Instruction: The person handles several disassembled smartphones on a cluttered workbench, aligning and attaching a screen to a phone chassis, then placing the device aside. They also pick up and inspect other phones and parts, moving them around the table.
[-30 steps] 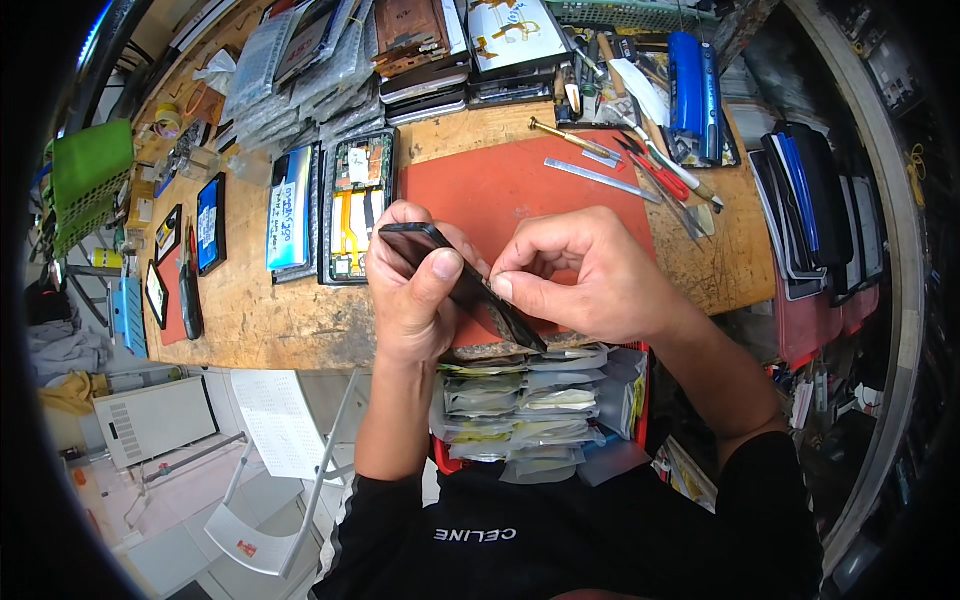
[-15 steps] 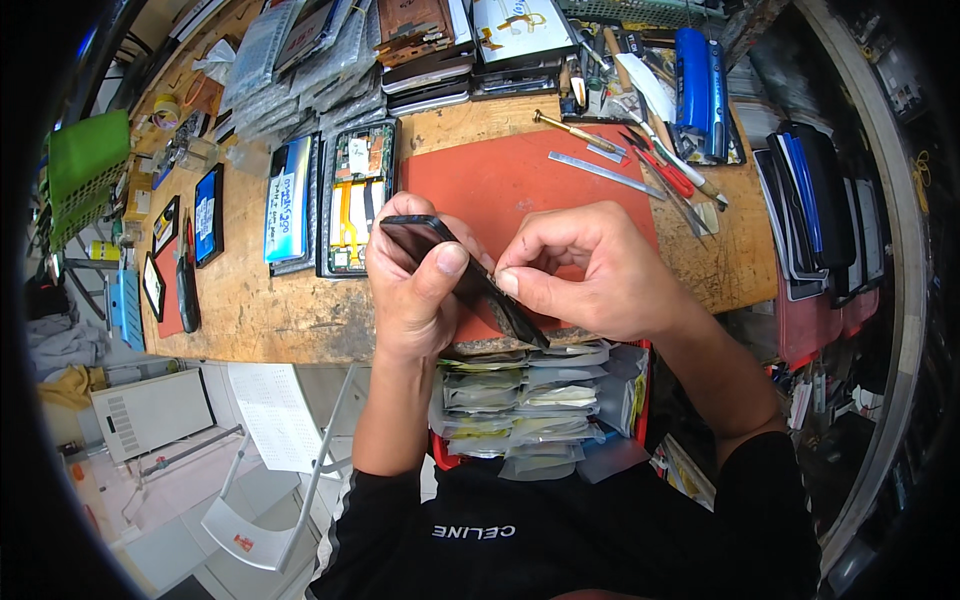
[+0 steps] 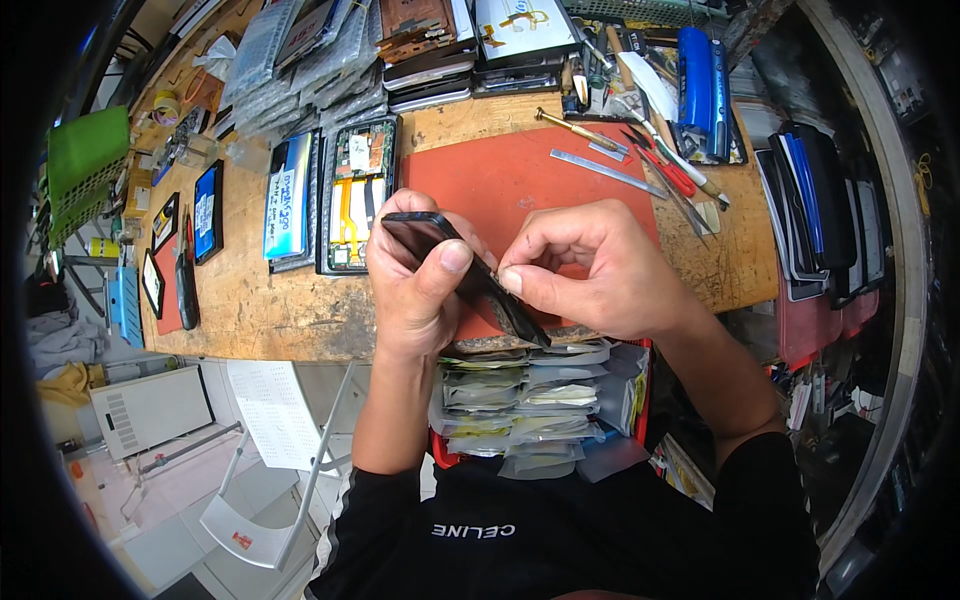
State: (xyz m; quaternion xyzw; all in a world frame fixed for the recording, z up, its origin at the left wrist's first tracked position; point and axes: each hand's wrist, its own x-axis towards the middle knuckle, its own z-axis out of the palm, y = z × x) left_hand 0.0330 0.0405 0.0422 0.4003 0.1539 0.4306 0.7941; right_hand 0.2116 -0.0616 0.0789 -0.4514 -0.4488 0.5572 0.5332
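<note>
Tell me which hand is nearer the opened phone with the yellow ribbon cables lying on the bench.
Left. The left hand, gripping the dark phone, sits just right of the opened phone. The right hand is farther right, over the red mat.

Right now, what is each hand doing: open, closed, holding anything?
Left hand: closed around the dark phone, thumb on its face.
Right hand: fingertips pinched at the phone's edge; any held tool cannot be told.

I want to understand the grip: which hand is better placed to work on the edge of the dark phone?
Right. The right hand has its fingertips pinched at the dark phone's long edge, while the left hand wraps the phone, its thumb on the face.
</note>
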